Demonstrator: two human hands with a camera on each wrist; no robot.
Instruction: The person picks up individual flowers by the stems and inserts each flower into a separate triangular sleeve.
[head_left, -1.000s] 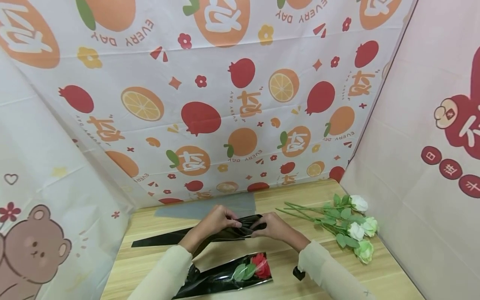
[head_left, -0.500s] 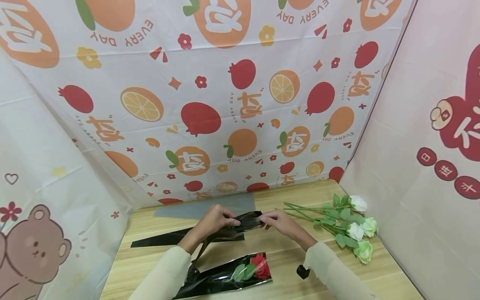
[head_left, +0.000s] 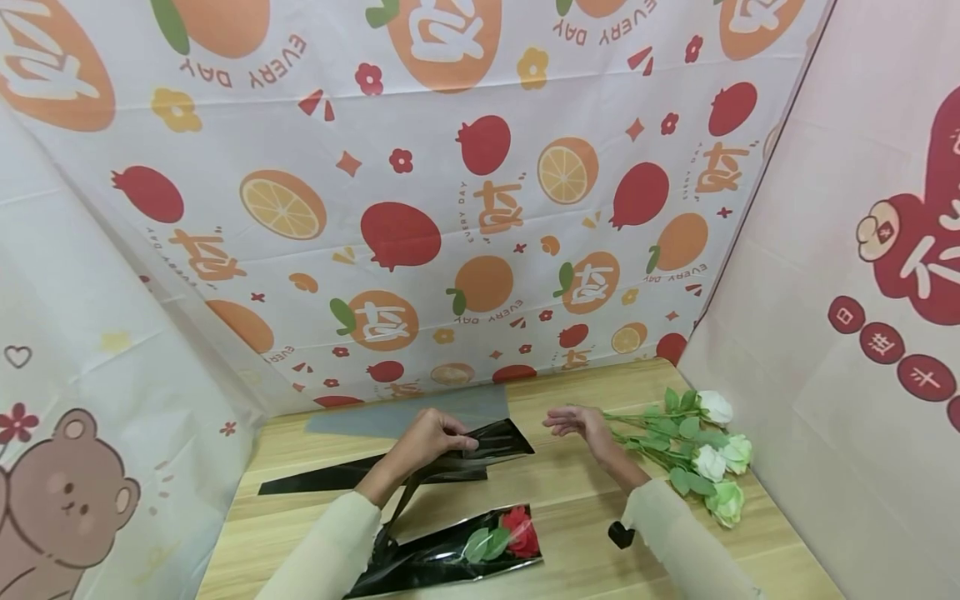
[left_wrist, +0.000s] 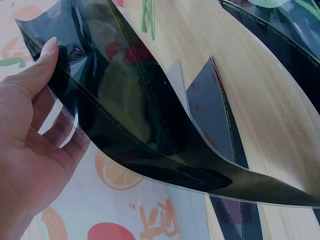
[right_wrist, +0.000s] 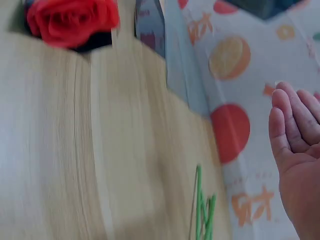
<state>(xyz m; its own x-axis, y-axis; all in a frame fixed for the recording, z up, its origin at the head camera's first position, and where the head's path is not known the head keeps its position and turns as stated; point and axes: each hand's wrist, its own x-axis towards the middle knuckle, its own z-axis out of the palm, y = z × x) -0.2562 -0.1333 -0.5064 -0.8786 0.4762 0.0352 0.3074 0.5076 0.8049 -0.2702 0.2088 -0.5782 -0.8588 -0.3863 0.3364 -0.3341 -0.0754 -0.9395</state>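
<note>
- A bench [head_left: 570, 487] topped in pale, streaked wood grain stands enclosed on three sides by printed sheeting.
- Behind the bench, a white backdrop [head_left: 450, 225] rises past the top of the view, crossed by fold creases and covered with whole oranges, orange slices, red pomegranates, small flowers and the words "EVERY DAY."
- Left of the bench, a rumpled off-white curtain [head_left: 90, 333] hangs in soft folds, bearing a brown cartoon bear [head_left: 71, 483], an outlined heart and a red flower.
- Right of the bench, a pinkish-white panel [head_left: 810, 225] carries red discs [head_left: 882, 342] with white characters.
- Soft, even light falls across the bench.
</note>
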